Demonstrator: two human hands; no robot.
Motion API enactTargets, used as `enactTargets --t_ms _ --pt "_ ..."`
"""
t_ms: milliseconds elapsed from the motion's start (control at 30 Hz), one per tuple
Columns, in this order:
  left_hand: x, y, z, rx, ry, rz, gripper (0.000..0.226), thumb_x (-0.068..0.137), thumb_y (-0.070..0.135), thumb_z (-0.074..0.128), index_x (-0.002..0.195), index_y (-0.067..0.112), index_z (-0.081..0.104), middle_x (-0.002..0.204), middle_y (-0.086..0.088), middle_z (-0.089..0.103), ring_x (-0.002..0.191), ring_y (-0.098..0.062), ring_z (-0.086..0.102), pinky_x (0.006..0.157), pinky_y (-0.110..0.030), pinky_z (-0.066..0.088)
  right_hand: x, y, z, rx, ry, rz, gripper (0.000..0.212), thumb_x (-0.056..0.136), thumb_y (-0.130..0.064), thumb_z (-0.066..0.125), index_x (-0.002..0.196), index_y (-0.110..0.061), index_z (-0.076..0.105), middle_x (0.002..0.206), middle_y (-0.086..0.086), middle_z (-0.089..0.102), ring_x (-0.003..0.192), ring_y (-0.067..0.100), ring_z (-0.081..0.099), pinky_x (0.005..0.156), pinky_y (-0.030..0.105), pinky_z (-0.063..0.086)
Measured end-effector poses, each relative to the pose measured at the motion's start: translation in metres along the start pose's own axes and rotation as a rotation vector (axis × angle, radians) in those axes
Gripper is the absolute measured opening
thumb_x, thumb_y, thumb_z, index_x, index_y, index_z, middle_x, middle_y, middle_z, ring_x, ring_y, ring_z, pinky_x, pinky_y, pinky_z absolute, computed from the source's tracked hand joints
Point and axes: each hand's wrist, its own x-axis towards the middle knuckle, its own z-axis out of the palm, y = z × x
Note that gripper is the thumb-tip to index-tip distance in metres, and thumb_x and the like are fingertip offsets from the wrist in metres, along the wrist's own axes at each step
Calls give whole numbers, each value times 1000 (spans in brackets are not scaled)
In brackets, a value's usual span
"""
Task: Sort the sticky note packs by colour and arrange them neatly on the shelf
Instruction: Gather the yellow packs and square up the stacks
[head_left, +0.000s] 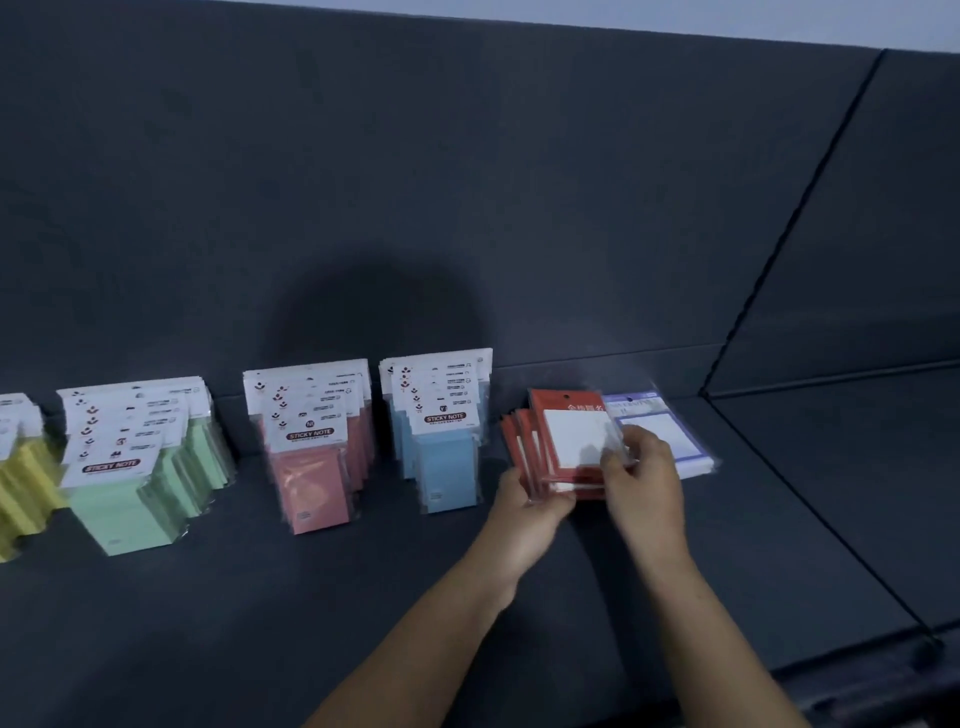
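A row of sticky note pack stacks stands on the dark shelf (311, 597): yellow (23, 483) at the far left, then green (130, 467), pink (317, 457) and light blue (441, 436). To their right is a fanned bunch of red-framed packs (563, 441). My left hand (524, 499) grips the bunch at its lower left edge. My right hand (644, 473) pinches the front red pack at its right edge. A purple-framed pack stack (675, 431) lies right behind my right hand, partly hidden by it.
A tall dark padded back wall (467, 182) rises behind the row. A seam (810, 493) divides the shelf surface to the right of the purple packs, with a further dark panel beyond it. The shelf's front edge runs at the lower right.
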Motion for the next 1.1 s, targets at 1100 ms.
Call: enactTargets --t_ms 1100 --pt "46 0 56 -352 334 65 63 71 -7 72 126 15 49 108 -6 70 101 -24 67 90 -40 52 73 45 -44 424 -810 97 40 83 -7 65 118 -20 53 109 -7 65 94 2 62 72 13 48"
